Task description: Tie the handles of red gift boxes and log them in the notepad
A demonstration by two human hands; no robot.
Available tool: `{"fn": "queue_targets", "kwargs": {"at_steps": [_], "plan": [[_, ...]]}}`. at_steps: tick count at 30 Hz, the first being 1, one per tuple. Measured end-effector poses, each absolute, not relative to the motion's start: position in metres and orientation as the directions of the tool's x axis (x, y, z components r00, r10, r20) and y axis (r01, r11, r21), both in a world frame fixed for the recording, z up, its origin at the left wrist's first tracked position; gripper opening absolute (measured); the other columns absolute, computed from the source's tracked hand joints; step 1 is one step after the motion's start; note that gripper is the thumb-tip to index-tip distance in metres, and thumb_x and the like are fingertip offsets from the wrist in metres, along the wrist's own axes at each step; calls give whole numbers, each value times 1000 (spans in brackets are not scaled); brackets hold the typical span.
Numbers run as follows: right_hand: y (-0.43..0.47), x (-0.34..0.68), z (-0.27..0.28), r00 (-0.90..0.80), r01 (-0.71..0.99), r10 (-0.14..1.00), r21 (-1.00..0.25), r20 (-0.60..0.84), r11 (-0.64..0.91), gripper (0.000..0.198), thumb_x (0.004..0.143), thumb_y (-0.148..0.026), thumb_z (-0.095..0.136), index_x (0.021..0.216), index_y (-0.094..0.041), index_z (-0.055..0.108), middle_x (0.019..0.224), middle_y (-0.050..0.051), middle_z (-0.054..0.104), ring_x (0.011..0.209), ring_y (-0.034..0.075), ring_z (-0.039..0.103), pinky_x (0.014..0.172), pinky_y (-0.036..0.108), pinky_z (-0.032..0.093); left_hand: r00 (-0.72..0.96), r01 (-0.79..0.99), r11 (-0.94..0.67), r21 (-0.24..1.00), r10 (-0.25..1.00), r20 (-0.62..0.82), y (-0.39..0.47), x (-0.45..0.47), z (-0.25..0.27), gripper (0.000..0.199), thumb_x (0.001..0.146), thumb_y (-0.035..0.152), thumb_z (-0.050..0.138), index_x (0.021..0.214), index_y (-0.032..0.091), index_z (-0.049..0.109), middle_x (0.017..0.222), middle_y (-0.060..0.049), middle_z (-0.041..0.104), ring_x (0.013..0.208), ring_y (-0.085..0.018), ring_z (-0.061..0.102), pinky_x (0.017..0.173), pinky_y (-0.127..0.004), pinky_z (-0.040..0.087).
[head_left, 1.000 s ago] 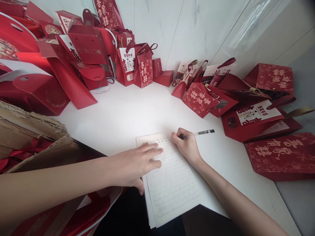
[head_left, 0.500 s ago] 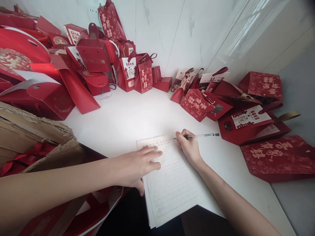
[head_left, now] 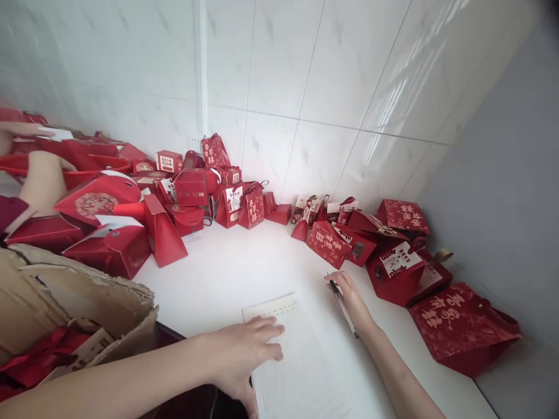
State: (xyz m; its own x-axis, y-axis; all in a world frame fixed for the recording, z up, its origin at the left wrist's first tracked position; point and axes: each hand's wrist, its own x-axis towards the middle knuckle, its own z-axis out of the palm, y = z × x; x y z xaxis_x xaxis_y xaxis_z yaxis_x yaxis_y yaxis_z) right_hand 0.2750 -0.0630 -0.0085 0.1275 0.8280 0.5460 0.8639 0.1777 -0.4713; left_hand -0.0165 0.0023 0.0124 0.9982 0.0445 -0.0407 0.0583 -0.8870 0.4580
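Note:
A lined paper pad (head_left: 301, 361) with rows of handwriting near its top lies at the table's front edge. My left hand (head_left: 247, 355) rests on the pad's left side, fingers spread, its thumb down by the edge. Off the paper to the right, my right hand (head_left: 351, 299) is closed around a pen (head_left: 343, 305), which now slants across the palm. Just beyond that hand stands a patterned red gift box (head_left: 327, 243).
Red gift boxes (head_left: 253, 209) line the back of the white table (head_left: 218, 291) and its right side. A torn cardboard box (head_left: 126, 299) holds red items at left. Another person's arm (head_left: 43, 180) reaches among boxes at far left. A tiled wall (head_left: 279, 70) rises behind.
My right hand has lifted from the page and moved right, turning the pen. My left hand stays on the pad. The view has tilted up, bringing another person's arm into sight.

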Motion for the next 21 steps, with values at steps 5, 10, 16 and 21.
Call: {"fn": "queue_targets", "kwargs": {"at_steps": [5, 10, 16, 21], "plan": [[-67, 291, -7, 85, 958, 793, -269, 603, 102, 44, 86, -19, 27, 127, -25, 41, 115, 10, 48, 107, 24, 47, 87, 42, 42, 998, 65, -866, 497, 45, -52, 4, -18, 15, 88, 49, 59, 73, 123, 19, 51, 138, -17, 38, 131, -34, 25, 106, -45, 24], [-38, 312, 5, 534, 842, 581, -446, 614, -303, 49, 80, -32, 45, 123, -10, 39, 107, 19, 49, 102, 30, 50, 83, 41, 44, 997, 77, -871, 486, 61, -48, 5, -15, 14, 88, 47, 57, 75, 124, 21, 51, 139, -15, 37, 131, -34, 25, 106, -46, 24], [-1, 322, 36, 599, 797, 662, -411, 450, -442, 17, 76, -25, 56, 85, -12, 59, 74, 11, 58, 73, 26, 59, 65, 32, 45, 988, 95, -885, 457, 29, -149, 3, -16, 30, 88, 54, 57, 71, 128, 16, 46, 141, -19, 30, 132, -33, 21, 106, -47, 22], [19, 291, 99, 449, 889, 739, -333, 502, -314, 12, 82, -14, 48, 84, -13, 59, 79, 12, 61, 72, 25, 59, 60, 29, 39, 988, 149, -904, 401, 122, -91, 0, -12, 30, 56, 76, 51, 52, 122, 19, 51, 140, -18, 33, 132, -33, 22, 104, -59, 11]]}}
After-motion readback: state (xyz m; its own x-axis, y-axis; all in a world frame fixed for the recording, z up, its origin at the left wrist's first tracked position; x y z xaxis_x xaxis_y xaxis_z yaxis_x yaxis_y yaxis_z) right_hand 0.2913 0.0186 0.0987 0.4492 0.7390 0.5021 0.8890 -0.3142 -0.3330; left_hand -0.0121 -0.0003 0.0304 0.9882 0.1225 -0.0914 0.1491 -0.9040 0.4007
